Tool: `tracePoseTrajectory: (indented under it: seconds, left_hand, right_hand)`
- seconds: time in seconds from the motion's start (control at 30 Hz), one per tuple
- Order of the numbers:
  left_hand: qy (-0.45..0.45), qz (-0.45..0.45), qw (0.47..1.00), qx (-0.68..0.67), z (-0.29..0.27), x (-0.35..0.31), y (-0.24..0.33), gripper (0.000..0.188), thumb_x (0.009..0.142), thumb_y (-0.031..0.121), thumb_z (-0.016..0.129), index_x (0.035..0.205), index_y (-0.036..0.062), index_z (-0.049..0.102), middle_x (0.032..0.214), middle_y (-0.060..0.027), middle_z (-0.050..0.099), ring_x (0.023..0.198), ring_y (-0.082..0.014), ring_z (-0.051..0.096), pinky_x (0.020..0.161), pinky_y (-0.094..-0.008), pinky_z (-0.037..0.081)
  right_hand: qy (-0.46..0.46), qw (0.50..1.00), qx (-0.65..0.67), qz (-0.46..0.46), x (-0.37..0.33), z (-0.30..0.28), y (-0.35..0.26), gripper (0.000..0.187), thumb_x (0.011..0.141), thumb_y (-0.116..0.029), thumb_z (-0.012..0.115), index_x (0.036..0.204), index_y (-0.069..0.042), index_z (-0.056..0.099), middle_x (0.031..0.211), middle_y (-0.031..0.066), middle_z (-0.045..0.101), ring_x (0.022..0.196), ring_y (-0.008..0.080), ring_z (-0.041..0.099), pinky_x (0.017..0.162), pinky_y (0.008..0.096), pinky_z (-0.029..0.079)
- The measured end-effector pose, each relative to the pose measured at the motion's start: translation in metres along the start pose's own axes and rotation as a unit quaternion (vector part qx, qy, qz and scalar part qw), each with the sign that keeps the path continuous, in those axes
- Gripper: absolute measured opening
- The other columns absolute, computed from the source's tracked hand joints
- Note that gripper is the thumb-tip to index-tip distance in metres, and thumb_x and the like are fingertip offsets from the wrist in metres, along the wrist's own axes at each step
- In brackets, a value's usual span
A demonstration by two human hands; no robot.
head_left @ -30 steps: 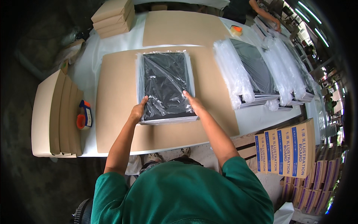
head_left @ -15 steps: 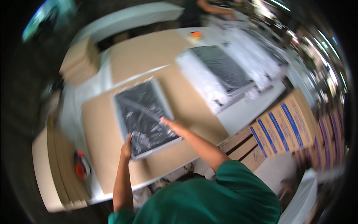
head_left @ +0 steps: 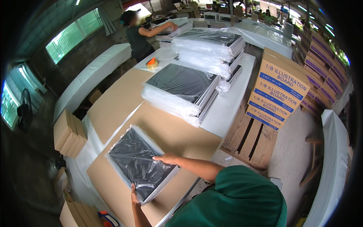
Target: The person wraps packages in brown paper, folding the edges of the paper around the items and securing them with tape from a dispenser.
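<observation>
A pack of black boards (head_left: 138, 153) in clear, wrinkled plastic lies on a brown cardboard sheet (head_left: 189, 138) in front of me. My left hand (head_left: 135, 195) grips its near edge close to the corner, one finger showing along the side and the others hidden. Across the pack's top right part lies my right hand (head_left: 165, 158), its fingers stretched out on the plastic. Beyond the pack, a stack of similar wrapped black boards (head_left: 181, 83) rests on white plastic bags.
A taller wrapped stack (head_left: 208, 43) and an orange-and-tan tape roll (head_left: 152, 63) stand farther back. Printed cartons (head_left: 280, 87) sit on a wooden pallet (head_left: 249, 142) at right. Brown boxes (head_left: 69, 132) and a tape dispenser (head_left: 108, 219) are at left. A co-worker (head_left: 138, 34) handles wrapped packs at the far end.
My view has tilted up and turned, so the far table, co-worker and cartons show more fully. Both hands stay on the wrapped pack, which now appears lower in view.
</observation>
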State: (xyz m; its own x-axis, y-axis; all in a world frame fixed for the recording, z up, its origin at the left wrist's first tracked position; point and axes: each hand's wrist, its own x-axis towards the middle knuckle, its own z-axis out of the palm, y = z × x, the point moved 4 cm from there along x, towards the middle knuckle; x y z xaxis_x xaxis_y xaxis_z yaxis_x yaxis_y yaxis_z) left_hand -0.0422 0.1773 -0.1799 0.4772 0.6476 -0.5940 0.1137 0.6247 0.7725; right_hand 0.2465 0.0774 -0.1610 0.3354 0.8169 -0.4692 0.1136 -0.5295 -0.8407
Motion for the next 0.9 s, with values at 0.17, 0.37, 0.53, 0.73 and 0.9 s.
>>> tracePoseTrajectory:
  seconds: [0.17,0.37,0.53,0.73,0.9]
  left_hand:
    - [-0.098,0.055,0.994,-0.002,0.006,-0.007,0.003,0.076,0.085,0.055,0.049,0.134,-0.0006,0.034,0.132,-0.017,0.044,0.119,-0.0289,0.046,0.103,-0.0376,0.033]
    - [-0.03,0.098,0.992,0.076,0.004,-0.009,0.004,0.075,0.086,0.055,0.047,0.124,-0.0101,0.044,0.12,-0.0193,0.053,0.109,-0.0264,0.054,0.094,-0.035,0.041]
    - [-0.02,0.109,0.992,0.057,-0.007,-0.001,-0.002,0.075,0.088,0.054,0.045,0.126,-0.0108,0.041,0.122,-0.0192,0.052,0.112,-0.0255,0.052,0.096,-0.0346,0.039]
    - [0.075,-0.007,0.91,0.409,-0.042,0.012,0.004,0.093,0.079,0.074,0.03,0.115,-0.0089,0.055,0.116,-0.0265,0.055,0.114,-0.0306,0.051,0.098,-0.0358,0.036]
    - [0.326,0.013,0.778,0.537,-0.058,-0.055,0.073,0.071,0.082,0.069,0.037,0.09,0.0055,0.067,0.094,-0.0206,0.064,0.091,-0.0378,0.061,0.083,-0.0448,0.046]
  right_hand:
    - [-0.004,1.0,0.005,0.009,0.004,-0.002,0.003,0.094,0.066,-0.08,0.049,0.115,0.0,0.059,0.123,0.0261,0.051,0.117,0.0372,0.047,0.094,0.0402,0.038]
    - [-0.066,0.993,0.086,0.056,0.014,-0.002,0.019,0.091,0.066,-0.074,0.056,0.123,-0.003,0.054,0.138,0.0241,0.036,0.131,0.0356,0.029,0.105,0.0437,0.024]
    - [-0.12,0.992,0.009,0.031,0.023,-0.014,0.019,0.097,0.062,-0.076,0.059,0.121,0.001,0.054,0.135,0.0256,0.039,0.128,0.0347,0.033,0.104,0.041,0.027]
    - [-0.133,0.989,0.034,0.053,0.017,-0.02,0.027,0.088,0.067,-0.071,0.058,0.119,0.0,0.055,0.129,0.0255,0.044,0.121,0.0318,0.042,0.098,0.0394,0.035]
    - [-0.045,0.993,0.096,0.048,0.037,-0.022,0.058,0.077,0.064,-0.066,0.066,0.091,0.006,0.065,0.083,0.0134,0.064,0.076,0.0213,0.06,0.07,0.032,0.047]
